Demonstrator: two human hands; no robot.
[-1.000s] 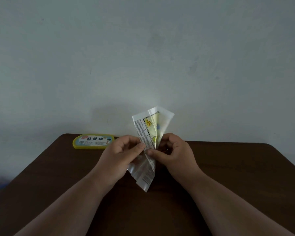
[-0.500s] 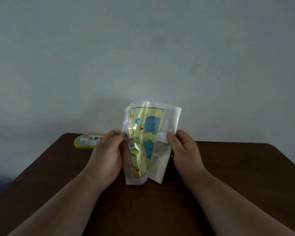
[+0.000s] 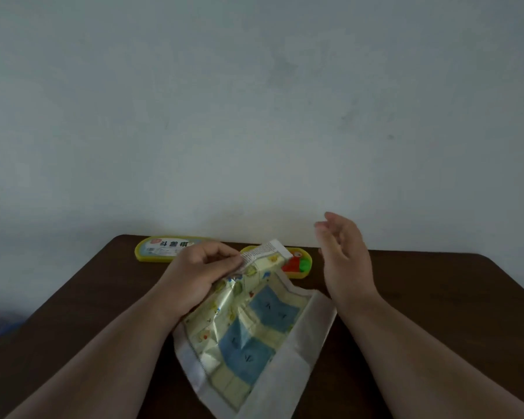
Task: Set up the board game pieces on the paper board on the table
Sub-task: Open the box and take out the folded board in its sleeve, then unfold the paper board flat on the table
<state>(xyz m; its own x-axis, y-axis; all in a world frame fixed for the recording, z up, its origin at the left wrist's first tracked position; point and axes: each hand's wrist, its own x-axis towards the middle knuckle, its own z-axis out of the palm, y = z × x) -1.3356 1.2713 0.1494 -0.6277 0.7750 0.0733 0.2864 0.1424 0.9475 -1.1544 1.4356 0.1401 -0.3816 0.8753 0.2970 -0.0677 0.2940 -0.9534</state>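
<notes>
Tabletop (image 3: 436, 297): dark brown, fills lower frame.

Paper board (image 3: 248, 322): we see it mostly unfolded, creased, not flat, at lower centre; long axis runs from lower middle up toward upper centre, far end lifted.

Left hand (image 3: 200, 276): fingers curled, pinches far edge of board.

Right hand (image 3: 342, 255): raised at right of centre, fingers loose and spread, holds nothing.

Lid (image 3: 158, 249) at upper left.

Tray (image 3: 297, 264) with red and green pieces (image 3: 298, 264): behind board.

We judge: early stage; flattening left, no piece placed yet.
</notes>
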